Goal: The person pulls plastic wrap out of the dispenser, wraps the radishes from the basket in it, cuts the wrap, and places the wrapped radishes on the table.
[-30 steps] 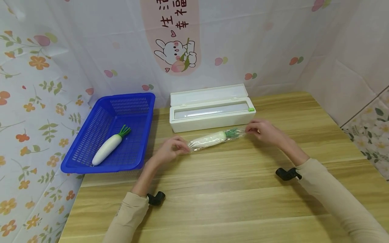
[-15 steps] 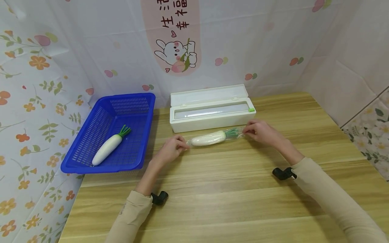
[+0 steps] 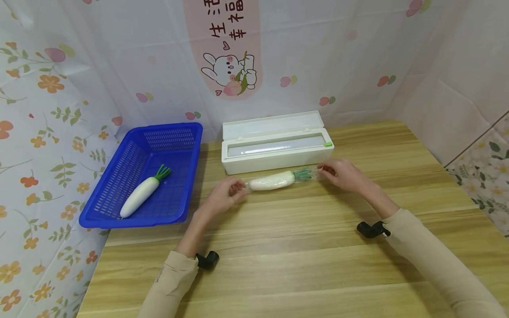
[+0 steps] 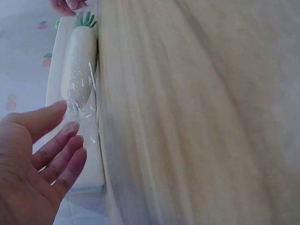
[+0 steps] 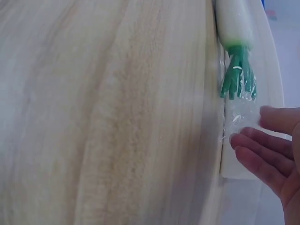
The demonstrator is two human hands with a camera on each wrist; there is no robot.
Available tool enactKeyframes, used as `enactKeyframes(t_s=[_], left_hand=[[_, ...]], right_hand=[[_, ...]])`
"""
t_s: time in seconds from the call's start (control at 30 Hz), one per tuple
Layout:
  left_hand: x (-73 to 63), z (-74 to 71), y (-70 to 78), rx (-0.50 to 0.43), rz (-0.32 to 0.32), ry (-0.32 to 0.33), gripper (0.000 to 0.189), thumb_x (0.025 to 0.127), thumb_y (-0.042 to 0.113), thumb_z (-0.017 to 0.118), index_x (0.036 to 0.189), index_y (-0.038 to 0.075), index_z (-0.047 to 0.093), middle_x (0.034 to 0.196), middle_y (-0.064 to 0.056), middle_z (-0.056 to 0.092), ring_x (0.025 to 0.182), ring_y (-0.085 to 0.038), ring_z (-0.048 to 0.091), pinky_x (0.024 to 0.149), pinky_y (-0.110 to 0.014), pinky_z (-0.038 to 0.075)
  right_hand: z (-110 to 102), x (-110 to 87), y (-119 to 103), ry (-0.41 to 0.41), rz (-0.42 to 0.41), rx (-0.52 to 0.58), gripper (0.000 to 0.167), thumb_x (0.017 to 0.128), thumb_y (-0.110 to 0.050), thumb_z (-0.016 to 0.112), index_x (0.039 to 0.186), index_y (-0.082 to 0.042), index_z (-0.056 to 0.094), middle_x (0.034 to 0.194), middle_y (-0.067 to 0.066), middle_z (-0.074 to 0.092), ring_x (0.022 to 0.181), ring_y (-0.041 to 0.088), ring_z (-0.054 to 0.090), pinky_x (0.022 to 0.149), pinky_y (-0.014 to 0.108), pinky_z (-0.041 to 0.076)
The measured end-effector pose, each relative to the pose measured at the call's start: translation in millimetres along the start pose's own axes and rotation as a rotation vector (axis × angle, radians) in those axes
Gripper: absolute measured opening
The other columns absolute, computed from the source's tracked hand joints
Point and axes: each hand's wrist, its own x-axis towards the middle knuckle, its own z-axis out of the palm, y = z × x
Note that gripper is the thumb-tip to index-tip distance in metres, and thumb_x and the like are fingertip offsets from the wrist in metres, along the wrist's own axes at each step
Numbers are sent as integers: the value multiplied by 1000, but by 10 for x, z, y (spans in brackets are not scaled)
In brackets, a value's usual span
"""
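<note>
A white radish [image 3: 272, 181] with green stalks lies wrapped in clear plastic film on the table, in front of a long white film box. At its tapered end is my left hand [image 3: 223, 194], thumb and fingers parted. The left wrist view shows this left hand [image 4: 40, 157] with loosely bent fingers beside the crumpled film end [image 4: 86, 119]. My right hand [image 3: 343, 173] is by the leafy end. In the right wrist view, the right hand's [image 5: 276, 150] thumb stands apart from its fingers, with fingertips right at the film past the green stalks [image 5: 239, 77].
Behind the wrapped radish stands the white film box [image 3: 278, 160], lid up, a roll of film [image 3: 276, 145] inside and a green slider at its right end. A blue plastic basket [image 3: 191, 176] at the left holds an unwrapped radish [image 3: 140, 196]. A printed cloth hangs behind the wooden table [image 3: 294, 256].
Both hands pinched the film's ends a second ago, and the wrapped radish has since settled a little. The thumb and fingers of each hand have now parted from the film ends.
</note>
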Motion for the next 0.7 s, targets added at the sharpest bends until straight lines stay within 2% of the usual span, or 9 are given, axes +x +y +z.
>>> enactKeyframes(t_s=[0.07,0.17,0.3,0.4,0.53,0.7], left_hand=[[10,-13,20,-25,-33,9,24,94,8,71,115,-1,65,92,-7,66,81,-20,62,74,-35,53],[43,-22,51,10,-62,1,38,97,16,70,129,-2,59,90,-5,66,79,-18,61,72,-34,52],[102,-5,87,109,-88,-33,54,97,24,71,140,-2,53,91,-4,66,79,-17,61,71,-33,51],[142,13,114,186,-120,-68,53,97,27,71,138,-3,56,94,-5,64,83,-18,59,74,-35,51],[174,38,137,254,-179,-111,41,96,26,72,126,-1,66,99,-8,62,91,-23,60,81,-39,52],[181,64,141,275,-218,-99,27,93,23,75,110,2,73,101,-9,58,92,-24,59,81,-41,52]], right_hand=[[-9,2,1,-14,31,8,26,97,-8,68,120,3,67,83,5,69,72,15,62,64,36,53],[-8,18,4,-48,47,-13,40,96,-14,70,131,3,61,79,2,66,67,13,58,62,35,50],[18,41,18,-89,28,-72,45,92,-17,76,129,4,63,78,2,60,68,15,53,63,35,47],[38,49,20,-99,28,-91,41,89,-15,79,122,6,68,82,5,60,71,17,53,64,36,47],[54,48,-4,-91,66,-79,30,89,-14,79,111,5,72,88,8,60,76,20,54,67,37,48],[71,46,-36,-59,91,-67,17,92,-9,75,104,1,73,98,14,60,84,26,61,71,43,53]])
